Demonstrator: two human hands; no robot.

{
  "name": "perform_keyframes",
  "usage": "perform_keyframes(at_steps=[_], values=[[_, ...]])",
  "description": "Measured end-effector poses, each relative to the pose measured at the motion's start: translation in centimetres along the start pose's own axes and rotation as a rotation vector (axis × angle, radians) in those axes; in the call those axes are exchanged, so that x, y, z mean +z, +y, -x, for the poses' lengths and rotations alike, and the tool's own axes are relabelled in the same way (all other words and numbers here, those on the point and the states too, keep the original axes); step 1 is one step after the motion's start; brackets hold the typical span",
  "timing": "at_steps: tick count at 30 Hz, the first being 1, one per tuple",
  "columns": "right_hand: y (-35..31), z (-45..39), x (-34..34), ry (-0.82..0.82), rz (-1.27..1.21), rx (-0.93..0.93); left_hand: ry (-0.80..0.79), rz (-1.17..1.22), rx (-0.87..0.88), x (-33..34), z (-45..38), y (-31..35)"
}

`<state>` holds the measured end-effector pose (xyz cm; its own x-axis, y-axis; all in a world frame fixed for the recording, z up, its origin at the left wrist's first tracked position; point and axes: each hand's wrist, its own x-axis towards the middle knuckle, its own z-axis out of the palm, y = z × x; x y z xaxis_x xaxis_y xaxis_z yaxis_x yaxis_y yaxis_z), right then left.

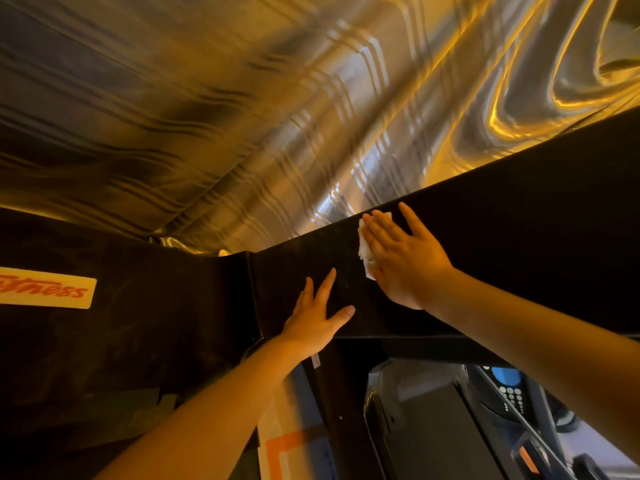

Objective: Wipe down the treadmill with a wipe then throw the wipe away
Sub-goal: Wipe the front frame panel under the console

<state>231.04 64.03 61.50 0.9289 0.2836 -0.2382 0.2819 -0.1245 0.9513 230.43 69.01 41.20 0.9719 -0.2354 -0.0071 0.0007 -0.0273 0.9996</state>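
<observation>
A long black panel of the treadmill (519,237) runs from the middle of the view up to the right. My right hand (401,258) lies flat on it with straight, spread fingers and presses a white wipe (364,249) against the surface; most of the wipe is hidden under the palm. My left hand (317,317) rests flat on the same panel lower and to the left, fingers straight, holding nothing.
A second black panel with a white and orange "fitness" label (45,287) joins on the left. Behind is a shiny rippled metallic wall (277,116). Below right, a neighbouring machine's console (509,389) with a blue button and keypad shows.
</observation>
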Motion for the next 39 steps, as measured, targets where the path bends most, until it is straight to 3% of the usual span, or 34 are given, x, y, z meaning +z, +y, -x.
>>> perform_keyframes(at_steps=[7,14,19,23,28,39], values=[[2.8,-0.2,0.0,0.051,0.005,0.081,-0.012,-0.005,0.035,-0.1,-0.5,-0.6],[-0.5,-2.9,-0.1,0.022,-0.033,-0.046,-0.023,-0.055,0.006,-0.6,-0.2,-0.1],[1.2,0.9,0.0,-0.003,-0.039,-0.064,-0.021,-0.055,0.02,-0.7,0.0,-0.2],[0.7,4.1,1.9,0.22,-0.124,-0.083,-0.018,-0.05,0.023,-0.6,0.0,-0.2],[-2.9,4.8,1.8,0.051,-0.083,-0.112,-0.019,-0.069,0.013,-0.6,-0.1,-0.1],[-3.3,6.8,2.3,0.102,-0.11,-0.072,-0.017,-0.049,0.011,-0.8,-0.3,-1.1]])
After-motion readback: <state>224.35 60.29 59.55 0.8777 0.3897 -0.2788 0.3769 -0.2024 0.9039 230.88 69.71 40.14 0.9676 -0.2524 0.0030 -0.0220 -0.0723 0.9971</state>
